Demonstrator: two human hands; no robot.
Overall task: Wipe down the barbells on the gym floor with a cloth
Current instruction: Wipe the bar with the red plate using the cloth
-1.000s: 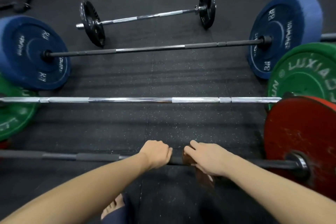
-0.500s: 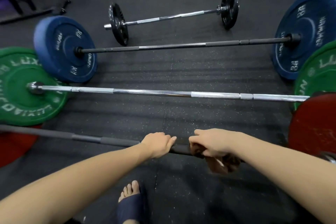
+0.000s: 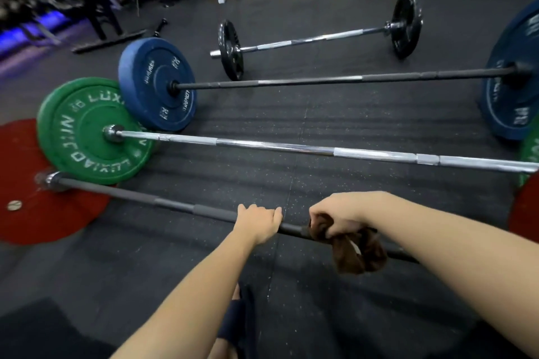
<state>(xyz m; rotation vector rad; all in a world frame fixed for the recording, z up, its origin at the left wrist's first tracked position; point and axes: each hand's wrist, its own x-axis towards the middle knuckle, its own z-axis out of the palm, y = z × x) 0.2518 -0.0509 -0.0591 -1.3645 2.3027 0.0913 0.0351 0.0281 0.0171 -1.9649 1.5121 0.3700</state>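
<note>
- Right hand (image 3: 339, 217) clenches the brown cloth (image 3: 360, 255) around the nearest barbell's bar (image 3: 175, 204).
- Left hand (image 3: 258, 223) grips the same bar, just beside it.
- The bar lies left-to-right across the floor, and its longer exposed stretch runs leftward to the red plate (image 3: 67, 213).

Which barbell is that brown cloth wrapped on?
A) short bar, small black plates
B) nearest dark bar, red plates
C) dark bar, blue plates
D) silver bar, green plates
B: the right hand grips the brown cloth around the nearest dark bar, which carries the round red plate.
</note>
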